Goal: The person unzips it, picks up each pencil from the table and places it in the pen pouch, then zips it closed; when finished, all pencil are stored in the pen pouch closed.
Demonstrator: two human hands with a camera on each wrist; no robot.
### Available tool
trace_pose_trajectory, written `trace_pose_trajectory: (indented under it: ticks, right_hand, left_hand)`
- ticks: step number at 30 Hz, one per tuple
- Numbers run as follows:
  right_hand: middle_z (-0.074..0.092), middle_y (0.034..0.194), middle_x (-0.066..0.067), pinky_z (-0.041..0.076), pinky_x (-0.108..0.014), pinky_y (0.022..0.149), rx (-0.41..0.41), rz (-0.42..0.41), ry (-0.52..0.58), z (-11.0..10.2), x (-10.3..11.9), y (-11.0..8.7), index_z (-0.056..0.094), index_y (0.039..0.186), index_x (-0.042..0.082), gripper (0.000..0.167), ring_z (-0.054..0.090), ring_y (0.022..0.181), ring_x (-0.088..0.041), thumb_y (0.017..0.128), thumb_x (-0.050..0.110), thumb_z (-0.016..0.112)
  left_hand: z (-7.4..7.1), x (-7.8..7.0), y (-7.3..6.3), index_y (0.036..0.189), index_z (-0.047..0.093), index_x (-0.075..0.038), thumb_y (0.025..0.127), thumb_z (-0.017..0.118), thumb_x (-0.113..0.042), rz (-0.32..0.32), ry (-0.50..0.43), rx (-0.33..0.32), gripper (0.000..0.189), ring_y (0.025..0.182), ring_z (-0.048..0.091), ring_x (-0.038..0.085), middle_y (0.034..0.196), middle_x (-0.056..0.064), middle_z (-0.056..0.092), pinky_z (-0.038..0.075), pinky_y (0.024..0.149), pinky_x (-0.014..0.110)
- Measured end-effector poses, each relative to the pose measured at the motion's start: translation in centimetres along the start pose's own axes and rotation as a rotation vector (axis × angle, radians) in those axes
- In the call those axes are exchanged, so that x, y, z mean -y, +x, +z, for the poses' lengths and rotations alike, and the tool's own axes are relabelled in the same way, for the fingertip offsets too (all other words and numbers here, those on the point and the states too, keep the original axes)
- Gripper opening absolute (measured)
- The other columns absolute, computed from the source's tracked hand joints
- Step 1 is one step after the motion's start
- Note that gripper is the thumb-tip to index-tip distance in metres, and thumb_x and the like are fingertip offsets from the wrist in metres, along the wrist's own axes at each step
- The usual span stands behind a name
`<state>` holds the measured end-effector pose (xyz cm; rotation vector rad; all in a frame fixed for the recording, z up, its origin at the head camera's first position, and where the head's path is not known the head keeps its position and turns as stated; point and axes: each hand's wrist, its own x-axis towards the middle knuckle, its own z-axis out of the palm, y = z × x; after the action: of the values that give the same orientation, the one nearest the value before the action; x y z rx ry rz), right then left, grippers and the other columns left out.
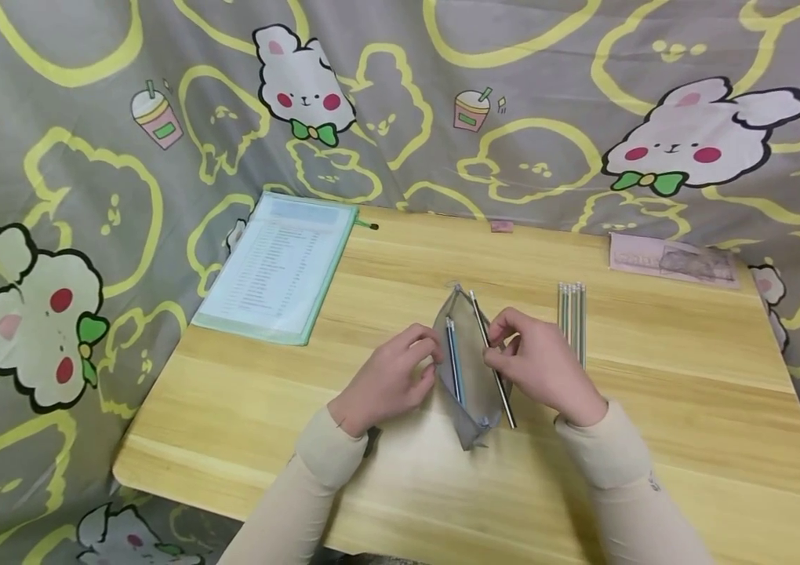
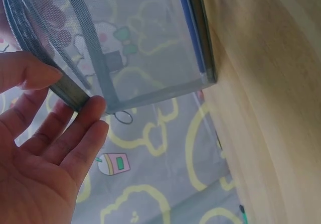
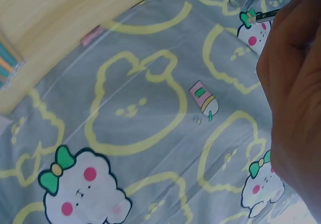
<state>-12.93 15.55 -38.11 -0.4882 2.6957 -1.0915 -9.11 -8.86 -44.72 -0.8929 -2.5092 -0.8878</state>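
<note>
Grey mesh forms the zip-edged pouch at the middle of the pale wood-grain table, its mouth spread wide. Writing is scarce: small printed rows fill the pale blue sheet in a green-edged folder, too small to read, and faint lettering on the flat lilac rectangular packet is equally illegible. Small dark marks on the right cream sleeve cannot be made out.

The head view shows slender blue and dark pencils inside the pouch, and a row of striped pencils beyond the right hand. Only the left wrist view plainly shows a thin metal ring at the pouch's corner. The right wrist view shows the held pencil's pale end up close.

The left hand pinches the pouch's zip edge between thumb and fingers. The right hand, wrist bent inward, grips a dark, slim pencil slanting over the pouch's right rim.
</note>
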Motion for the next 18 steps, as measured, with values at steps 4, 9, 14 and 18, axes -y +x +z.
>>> trace_pose_trajectory:
  ticks: [4,9,14,18]
  right_hand:
    - [0.069,0.078,-0.001,0.05,-0.029,0.059,0.029,0.007,0.007,0.8,0.4,0.5,0.065,0.095,0.012,0.012,0.062,0.067,-0.014,0.085,0.009,0.07]
    - [0.068,0.077,-0.001,0.05,-0.03,0.058,0.048,0.021,-0.004,1.6,0.4,0.8,0.065,0.096,0.012,0.012,0.061,0.068,-0.014,0.086,0.01,0.07]
    - [0.07,0.077,-0.002,0.052,-0.031,0.059,0.051,0.016,-0.017,2.1,0.4,1.2,0.065,0.096,0.011,0.01,0.064,0.07,-0.014,0.087,0.009,0.07]
    - [0.071,0.079,-0.002,0.054,-0.031,0.06,0.048,0.015,-0.01,2.4,0.5,1.6,0.064,0.095,0.011,0.01,0.066,0.07,-0.014,0.087,0.008,0.069]
  left_hand:
    - [0.0,0.1,0.1,0.098,0.066,-0.008,0.087,0.07,0.004,0.002,-0.009,-0.001,0.017,0.102,0.069,0.017,0.115,0.008,0.067,0.059,0.086,0.025]
    - [0.1,0.0,0.1,0.098,0.066,-0.008,0.087,0.071,0.004,0.004,-0.018,0.003,0.017,0.102,0.069,0.017,0.115,0.009,0.068,0.059,0.086,0.025]
    - [0.2,0.0,0.1,0.097,0.066,-0.008,0.085,0.071,0.005,0.006,-0.016,-0.006,0.018,0.101,0.069,0.016,0.114,0.008,0.068,0.059,0.086,0.025]
    - [0.2,0.1,0.1,0.097,0.065,-0.008,0.086,0.071,0.004,0.002,-0.013,-0.007,0.018,0.1,0.068,0.016,0.116,0.009,0.068,0.058,0.084,0.023]
